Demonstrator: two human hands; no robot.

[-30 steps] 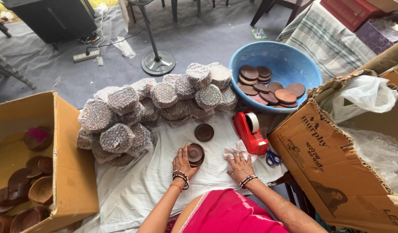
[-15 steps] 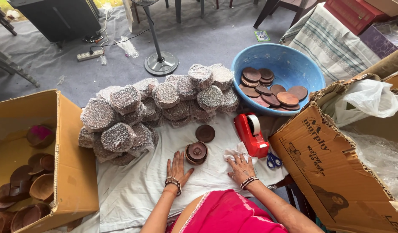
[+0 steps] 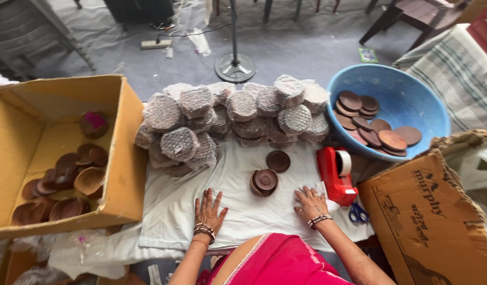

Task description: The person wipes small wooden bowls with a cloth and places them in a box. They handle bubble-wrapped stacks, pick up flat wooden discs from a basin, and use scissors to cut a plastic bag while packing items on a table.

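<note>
Both hands are pressing flat on the white foam wrapping sheet (image 3: 243, 211), smoothing it. The left hand (image 3: 209, 210) is lying with fingers spread wide, holding nothing; the right hand (image 3: 309, 203) is likewise splayed and empty. The small stack of brown clay lidded bowls (image 3: 264, 182) is sitting on the sheet between and just beyond the hands, a loose round brown clay lid (image 3: 278, 161) behind it. Judged step: preparing a wrap; the next move calls for folding the sheet over the stack.
</note>
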